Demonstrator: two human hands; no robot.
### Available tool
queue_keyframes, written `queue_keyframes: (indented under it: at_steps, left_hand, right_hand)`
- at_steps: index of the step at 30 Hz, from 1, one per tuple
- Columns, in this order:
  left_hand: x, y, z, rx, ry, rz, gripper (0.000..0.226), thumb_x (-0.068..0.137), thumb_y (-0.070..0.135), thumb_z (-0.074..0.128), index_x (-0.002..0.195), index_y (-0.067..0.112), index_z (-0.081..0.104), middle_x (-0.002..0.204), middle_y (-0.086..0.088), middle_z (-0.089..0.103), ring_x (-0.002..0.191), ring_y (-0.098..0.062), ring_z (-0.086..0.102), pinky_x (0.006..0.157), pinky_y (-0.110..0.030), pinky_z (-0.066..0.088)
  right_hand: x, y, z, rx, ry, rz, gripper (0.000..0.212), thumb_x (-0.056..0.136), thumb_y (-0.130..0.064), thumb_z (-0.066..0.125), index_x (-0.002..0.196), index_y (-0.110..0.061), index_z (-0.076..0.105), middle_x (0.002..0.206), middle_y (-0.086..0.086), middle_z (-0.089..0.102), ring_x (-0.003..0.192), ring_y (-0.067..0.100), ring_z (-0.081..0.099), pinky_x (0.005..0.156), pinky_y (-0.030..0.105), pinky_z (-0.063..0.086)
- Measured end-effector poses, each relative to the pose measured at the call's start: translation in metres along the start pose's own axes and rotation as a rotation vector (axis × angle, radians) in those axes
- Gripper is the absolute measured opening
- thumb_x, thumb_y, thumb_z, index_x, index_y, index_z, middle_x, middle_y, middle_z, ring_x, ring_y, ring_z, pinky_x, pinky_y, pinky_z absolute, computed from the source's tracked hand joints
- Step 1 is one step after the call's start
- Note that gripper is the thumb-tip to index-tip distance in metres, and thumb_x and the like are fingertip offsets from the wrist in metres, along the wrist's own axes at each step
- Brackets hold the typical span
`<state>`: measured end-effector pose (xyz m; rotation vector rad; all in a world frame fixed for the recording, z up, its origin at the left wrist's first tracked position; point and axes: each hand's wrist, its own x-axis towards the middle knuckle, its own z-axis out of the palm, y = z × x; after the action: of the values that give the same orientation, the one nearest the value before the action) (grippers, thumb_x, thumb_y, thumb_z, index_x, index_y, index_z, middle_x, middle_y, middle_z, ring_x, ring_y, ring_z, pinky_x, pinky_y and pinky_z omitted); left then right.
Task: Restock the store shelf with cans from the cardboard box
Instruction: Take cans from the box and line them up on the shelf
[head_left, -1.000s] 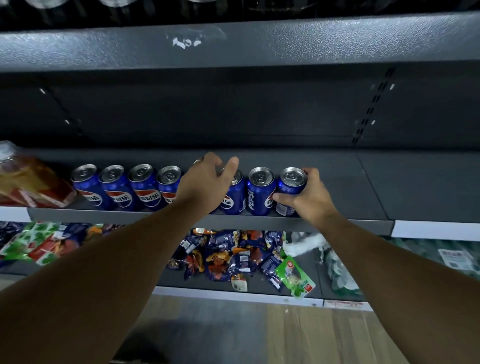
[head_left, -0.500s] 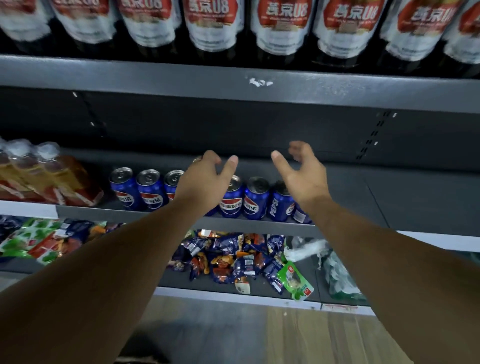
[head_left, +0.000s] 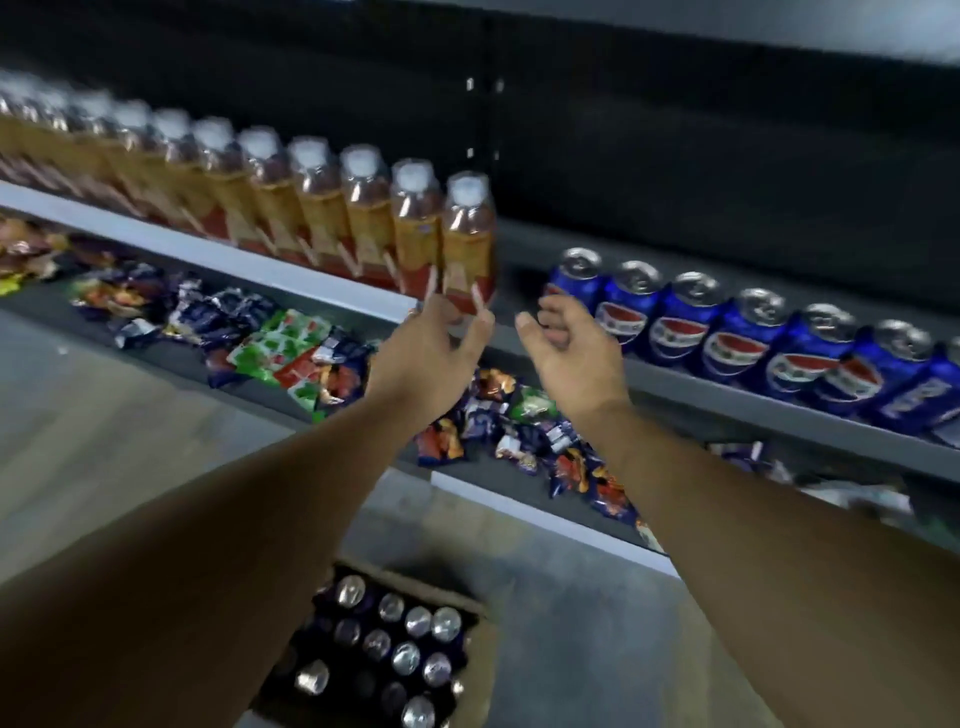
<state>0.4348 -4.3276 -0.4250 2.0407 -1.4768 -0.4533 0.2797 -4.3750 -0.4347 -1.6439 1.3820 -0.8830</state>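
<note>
— Pulled back off that row now, both of them.
— Right. Long shelf (head_left: 727, 400) crosses the frame, cardboard box (head_left: 482, 654) bottom centre, blue cans (head_left: 737, 343) lined up at right.
— And the left hand (head_left: 423, 358), right hand (head_left: 576, 353)?
— Empty, fingers loosely spread, mid-frame.

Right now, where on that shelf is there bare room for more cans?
The shelf deck is bare between the last orange bottle and the first blue can, and behind the can row. Snack packets crowd the lower shelf.
</note>
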Motion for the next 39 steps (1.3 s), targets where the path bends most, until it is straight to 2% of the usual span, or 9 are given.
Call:
queue_keyframes:
  at_steps: [6,10,15,18,22,25,32,34,39]
  left_hand:
    - [-0.019,-0.137,-0.006,0.008,-0.024,-0.101,0.037,0.099,0.053,0.045,0.1,0.017,0.052,0.088,-0.001,0.057,0.084,-0.023,0.056,0.069,-0.034,0.035]
    - [-0.044,-0.211,0.02,0.019,-0.11,-0.207,0.04,0.096,0.056,0.043,0.097,0.017,0.053,0.091,-0.006,0.06,0.088,-0.03,0.06,0.069,-0.038,0.042]
    - [-0.091,-0.278,0.072,0.014,-0.232,-0.345,0.04,0.099,0.05,0.046,0.119,0.016,0.052,0.115,-0.011,0.064,0.103,-0.031,0.061,0.075,-0.035,0.041]
    - [-0.119,-0.317,0.105,0.027,-0.275,-0.429,0.039,0.099,0.049,0.047,0.119,0.016,0.051,0.115,-0.012,0.063,0.106,-0.032,0.059,0.075,-0.034,0.038]
    - [-0.156,-0.365,0.141,0.057,-0.3,-0.52,0.031,0.098,0.046,0.049,0.107,0.016,0.05,0.111,-0.011,0.063,0.104,-0.034,0.059,0.073,-0.034,0.038]
    - [-0.182,-0.389,0.165,0.077,-0.331,-0.557,0.036,0.098,0.048,0.049,0.11,0.014,0.05,0.112,-0.011,0.063,0.105,-0.034,0.058,0.076,-0.038,0.044]
    - [-0.219,-0.425,0.206,0.144,-0.399,-0.634,0.049,0.095,0.052,0.053,0.124,0.013,0.051,0.123,-0.011,0.057,0.11,-0.032,0.058,0.085,-0.039,0.045]
    - [-0.227,-0.432,0.218,0.217,-0.42,-0.621,0.056,0.093,0.055,0.053,0.13,0.013,0.048,0.129,-0.012,0.055,0.115,-0.033,0.056,0.093,-0.044,0.046]
    - [-0.254,-0.451,0.247,0.645,-0.666,-0.653,0.073,0.088,0.063,0.056,0.14,0.017,0.035,0.14,-0.012,0.048,0.126,-0.033,0.05,0.101,-0.048,0.035]
  right_hand:
    - [-0.031,0.015,0.152,0.033,-0.079,0.091,0.043,0.092,-0.039,0.066,0.128,-0.014,0.063,0.115,0.001,0.069,0.105,0.01,0.064,0.101,0.028,0.048]
    - [-0.06,0.053,0.214,0.018,-0.167,0.172,0.047,0.093,-0.045,0.063,0.131,-0.018,0.062,0.119,-0.001,0.069,0.11,0.01,0.064,0.101,0.034,0.05]
    - [-0.099,0.117,0.262,0.004,-0.298,0.306,0.049,0.095,-0.047,0.06,0.136,-0.021,0.057,0.132,-0.003,0.063,0.12,0.01,0.058,0.104,0.034,0.047]
    - [-0.12,0.161,0.289,-0.006,-0.306,0.345,0.045,0.094,-0.042,0.062,0.132,-0.018,0.06,0.129,-0.001,0.066,0.118,0.009,0.06,0.102,0.029,0.047]
    - [-0.152,0.221,0.323,-0.011,-0.362,0.399,0.046,0.091,-0.044,0.065,0.129,-0.018,0.063,0.122,0.0,0.07,0.112,0.008,0.064,0.1,0.035,0.051]
    - [-0.176,0.258,0.341,-0.003,-0.401,0.43,0.049,0.089,-0.048,0.065,0.128,-0.018,0.063,0.119,-0.001,0.071,0.111,0.006,0.064,0.099,0.035,0.052]
    - [-0.213,0.315,0.366,-0.033,-0.487,0.49,0.044,0.092,-0.045,0.064,0.129,-0.02,0.063,0.123,-0.005,0.068,0.115,0.004,0.061,0.093,0.017,0.047]
    - [-0.221,0.328,0.372,-0.056,-0.518,0.505,0.045,0.093,-0.045,0.063,0.131,-0.021,0.062,0.124,-0.006,0.067,0.116,0.004,0.06,0.092,0.016,0.047]
    - [-0.245,0.356,0.381,-0.093,-0.525,0.546,0.045,0.091,-0.048,0.063,0.13,-0.025,0.062,0.121,-0.007,0.068,0.113,0.006,0.062,0.099,0.031,0.05]
